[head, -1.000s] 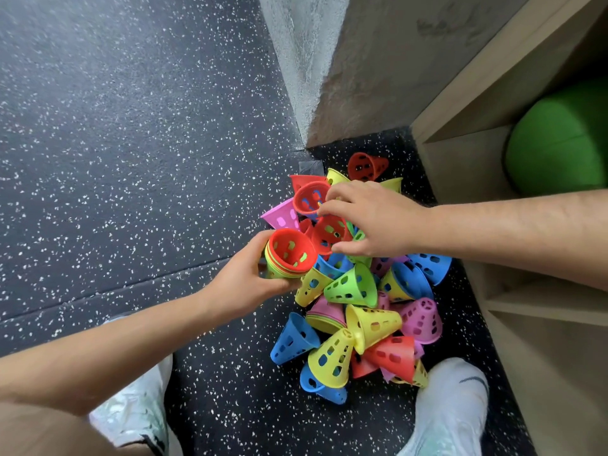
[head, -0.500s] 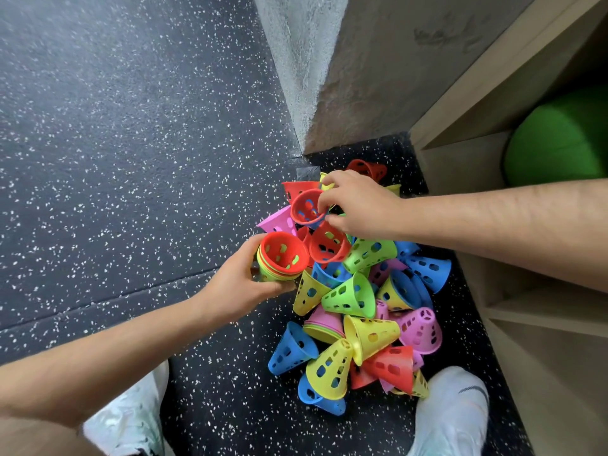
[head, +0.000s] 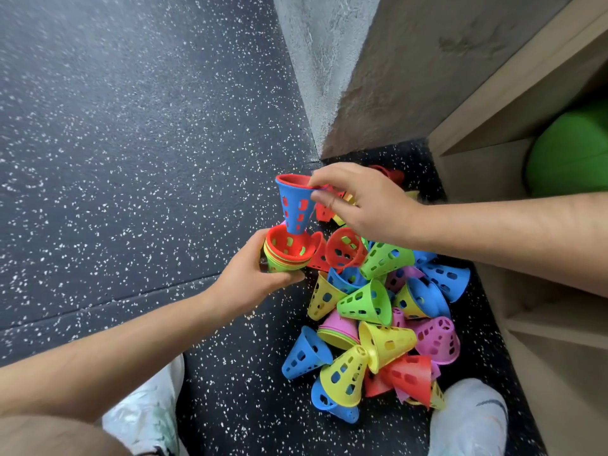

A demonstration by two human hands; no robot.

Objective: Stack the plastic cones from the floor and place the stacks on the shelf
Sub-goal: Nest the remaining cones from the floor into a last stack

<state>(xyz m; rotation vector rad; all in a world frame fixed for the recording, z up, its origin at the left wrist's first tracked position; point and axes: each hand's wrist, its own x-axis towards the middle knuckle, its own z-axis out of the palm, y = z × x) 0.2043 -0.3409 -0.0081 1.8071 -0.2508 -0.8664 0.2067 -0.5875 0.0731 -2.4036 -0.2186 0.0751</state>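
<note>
Blue perforated plastic cone (head: 293, 205), with a red cone nested inside it, hangs narrow end down from the right hand (head: 365, 205), whose thumb and fingertips pinch its rim. Its tip sits at the mouth of the stack of nested cones (head: 286, 255) (red uppermost, yellow and green beneath). The left hand (head: 250, 278) grips this stack around its lower wall, at 9 o'clock of the loose pile of coloured cones (head: 378, 311). That pile lies on the dark speckled rubber floor (head: 131, 159) and spreads toward 5 o'clock. The wooden shelf (head: 543, 324) runs along the 3 o'clock edge, with a green rounded object (head: 572, 153) in a compartment at 2 o'clock; no stack is visible on it.

Step in hand, as judged: seating the pinched pair into the stack. Hold the stack's mouth upward and steady, and bring the two axes into line before lowering. Release only once the rims meet, because a tilted entry would likely jam or leave the cone cocked. Thin plastic should slide home under little force, and a brief press afterwards would keep the stack compact for carrying.
</note>
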